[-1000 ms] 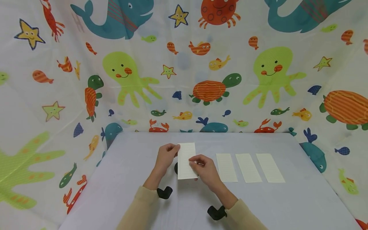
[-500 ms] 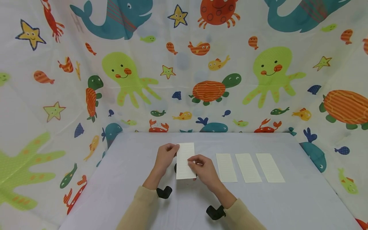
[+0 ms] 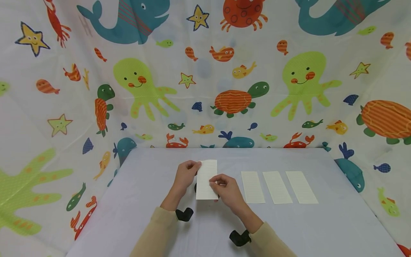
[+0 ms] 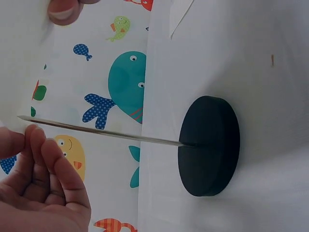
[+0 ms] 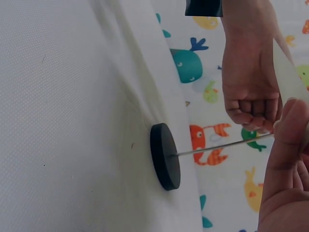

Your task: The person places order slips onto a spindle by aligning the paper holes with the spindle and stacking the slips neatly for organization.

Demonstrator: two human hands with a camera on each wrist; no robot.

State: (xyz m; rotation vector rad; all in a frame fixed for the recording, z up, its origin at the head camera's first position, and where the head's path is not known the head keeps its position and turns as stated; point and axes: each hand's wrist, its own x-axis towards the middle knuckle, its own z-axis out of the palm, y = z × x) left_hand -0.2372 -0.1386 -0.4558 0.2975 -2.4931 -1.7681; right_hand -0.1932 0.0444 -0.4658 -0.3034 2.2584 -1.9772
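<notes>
My left hand point(image 3: 184, 175) pinches the upper left edge of a lined paper slip point(image 3: 205, 175), thumb on its face. At the slip's right side, my right hand point(image 3: 227, 187) holds it between thumb and fingers. Beneath the slip stands an upright bill spike; its round black base point(image 4: 210, 145) rests on the table, and its thin metal rod point(image 4: 111, 133) rises to a point near the slip's underside. Whether the point touches or pierces the paper I cannot tell. In the head view the slip covers most of the spike.
On the right of the table point(image 3: 144, 235) lie a left slip point(image 3: 253, 187), a middle slip point(image 3: 277, 187) and a right slip point(image 3: 302, 187), side by side. A printed sea-animal curtain point(image 3: 199, 96) borders the back and sides. Each wrist wears a black camera mount point(image 3: 184, 215).
The held slip has shifted slightly left, and its lower edge sits a touch higher. My right hand has moved slightly left with it; both hands keep their hold.
</notes>
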